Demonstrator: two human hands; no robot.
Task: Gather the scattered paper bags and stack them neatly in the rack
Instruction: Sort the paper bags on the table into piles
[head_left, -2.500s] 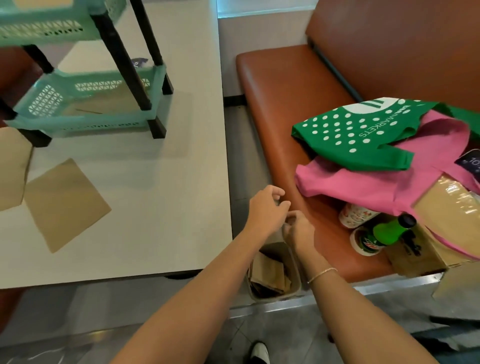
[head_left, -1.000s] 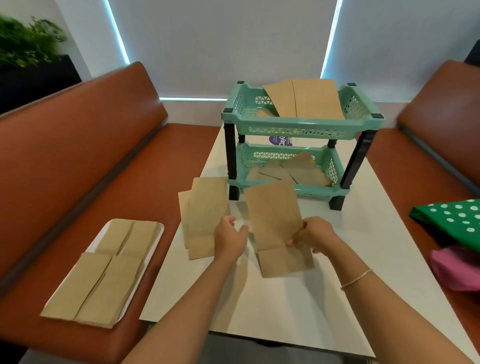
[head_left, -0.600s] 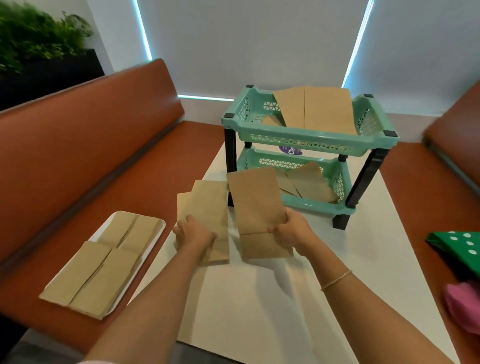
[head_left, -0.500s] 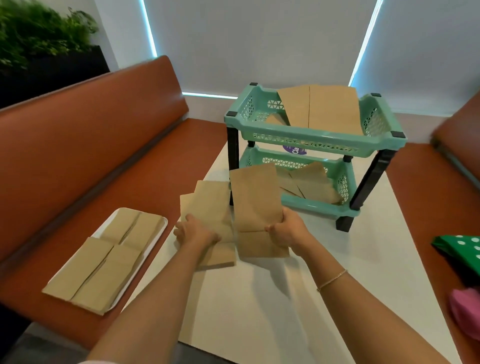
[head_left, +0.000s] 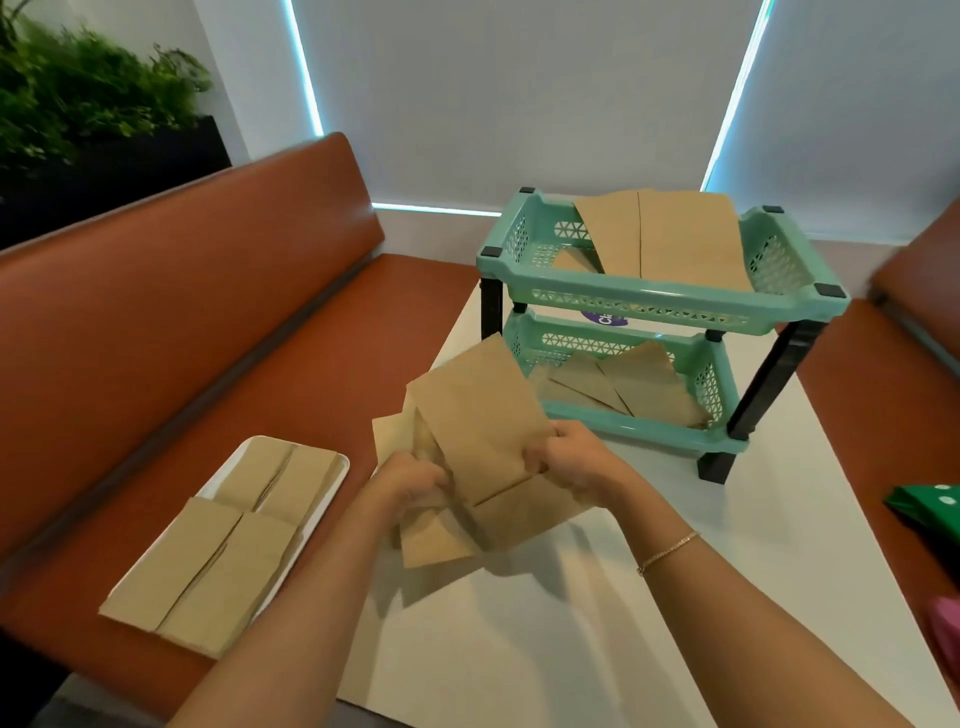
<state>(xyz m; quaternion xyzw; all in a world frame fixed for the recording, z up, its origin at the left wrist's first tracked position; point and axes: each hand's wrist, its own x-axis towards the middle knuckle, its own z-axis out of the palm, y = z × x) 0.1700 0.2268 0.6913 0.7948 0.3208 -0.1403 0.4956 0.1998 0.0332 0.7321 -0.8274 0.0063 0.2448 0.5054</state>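
Here both hands hold brown paper bags above the table. The right hand is curled round the edge of the top bag, near its bottom fold, and the left hand grips the lower bags that fan out beneath it. The top bag sits tilted across the others, so the bundle looks to be in the middle of being squared up; holding one side in each hand would let the edges be slid into line before the lot goes anywhere.

Just beyond the hands stands the teal rack with black legs. Its upper tier carries flat bags leaning over the back rim, and its lower tier holds several more lying crooked and overlapped, so neither tier reads as neatly stacked yet. A purple sticker shows between the tiers; only the letters "Cla" can be read.

On the bench to the left, a white tray bears four more bags laid in pairs, likely still to be gathered. At the right edge a green dotted bag shows, its print out of view.
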